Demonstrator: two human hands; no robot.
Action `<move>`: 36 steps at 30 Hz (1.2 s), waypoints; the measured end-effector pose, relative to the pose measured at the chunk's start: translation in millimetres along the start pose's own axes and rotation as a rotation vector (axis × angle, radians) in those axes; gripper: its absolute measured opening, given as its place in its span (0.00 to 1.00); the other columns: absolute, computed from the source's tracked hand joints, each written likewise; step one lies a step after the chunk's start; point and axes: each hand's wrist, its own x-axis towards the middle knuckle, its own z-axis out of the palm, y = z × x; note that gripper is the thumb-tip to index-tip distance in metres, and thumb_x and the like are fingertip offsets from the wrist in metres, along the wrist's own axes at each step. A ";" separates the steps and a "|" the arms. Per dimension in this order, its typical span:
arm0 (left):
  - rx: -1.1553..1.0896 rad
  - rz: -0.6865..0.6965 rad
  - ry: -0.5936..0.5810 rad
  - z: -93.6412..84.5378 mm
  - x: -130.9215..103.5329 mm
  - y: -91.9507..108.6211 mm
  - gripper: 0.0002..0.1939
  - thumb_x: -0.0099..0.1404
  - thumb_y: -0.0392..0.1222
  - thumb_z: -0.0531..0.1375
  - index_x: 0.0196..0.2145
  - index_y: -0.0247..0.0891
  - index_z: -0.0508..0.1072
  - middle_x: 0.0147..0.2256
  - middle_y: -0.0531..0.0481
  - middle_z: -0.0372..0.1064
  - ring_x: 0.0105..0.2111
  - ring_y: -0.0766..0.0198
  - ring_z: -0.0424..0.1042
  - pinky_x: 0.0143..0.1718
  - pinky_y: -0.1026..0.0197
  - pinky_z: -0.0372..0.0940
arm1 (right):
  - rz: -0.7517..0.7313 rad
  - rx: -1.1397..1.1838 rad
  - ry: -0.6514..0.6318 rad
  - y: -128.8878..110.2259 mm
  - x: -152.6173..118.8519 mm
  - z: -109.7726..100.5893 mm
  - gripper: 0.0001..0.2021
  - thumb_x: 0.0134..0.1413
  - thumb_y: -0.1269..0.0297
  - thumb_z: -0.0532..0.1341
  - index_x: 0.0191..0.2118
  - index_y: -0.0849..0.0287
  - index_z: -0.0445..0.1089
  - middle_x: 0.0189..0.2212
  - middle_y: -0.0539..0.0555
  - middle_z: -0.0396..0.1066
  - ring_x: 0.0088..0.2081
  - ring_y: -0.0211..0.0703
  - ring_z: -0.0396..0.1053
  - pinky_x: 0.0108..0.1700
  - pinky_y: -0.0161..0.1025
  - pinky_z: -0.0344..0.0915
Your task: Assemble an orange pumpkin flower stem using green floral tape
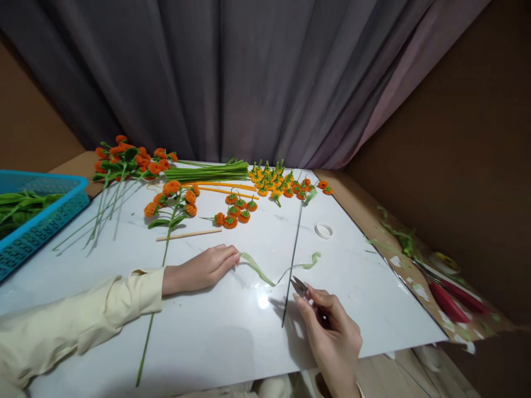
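My left hand [209, 268] is closed, its fingertips pinching one end of a pale green strip of tape [258, 267]. The strip runs rightward over the white board and curls up at its far end. My right hand [335, 330] grips small pliers [300, 287]; their pointed jaws look slightly apart, beside a thin dark wire [295, 249] lying on the board. The handles are mostly hidden by my fingers. Under my left forearm passes the green stem of an orange fuzzy flower spray [171, 205]. Ahead of my left hand lies a wooden stick [189, 235].
Loose orange flower heads [237, 211], yellow ones [271, 179] and a bundle of green stems [211, 171] lie at the back. A blue basket [45, 224] stands left. To the right are a white tape ring [324, 230], red-handled scissors [450, 303] and scraps.
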 end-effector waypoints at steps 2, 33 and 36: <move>0.002 0.004 0.002 0.5 -0.2 -0.3 0.16 0.71 0.42 0.39 0.31 0.38 0.60 0.29 0.51 0.61 0.30 0.64 0.62 0.35 0.62 0.57 | -0.014 -0.002 -0.014 0.1 0.1 -0.3 0.04 0.50 0.72 0.64 0.29 0.59 0.67 0.25 0.49 0.72 0.28 0.35 0.72 0.31 0.26 0.69; 0.049 0.024 -0.005 0.8 -0.7 -0.8 0.16 0.71 0.42 0.38 0.31 0.38 0.60 0.29 0.50 0.61 0.30 0.63 0.62 0.35 0.61 0.58 | -0.038 -0.013 -0.046 0.7 -0.8 -0.2 0.04 0.50 0.73 0.63 0.28 0.60 0.67 0.25 0.50 0.72 0.27 0.36 0.72 0.30 0.27 0.69; 0.045 0.030 -0.003 1.1 -1.0 -1.0 0.16 0.71 0.42 0.38 0.31 0.39 0.60 0.29 0.50 0.62 0.30 0.63 0.62 0.36 0.61 0.58 | -0.042 -0.009 -0.041 0.0 -0.7 -0.6 0.05 0.50 0.72 0.64 0.29 0.60 0.67 0.25 0.50 0.71 0.27 0.36 0.72 0.31 0.27 0.69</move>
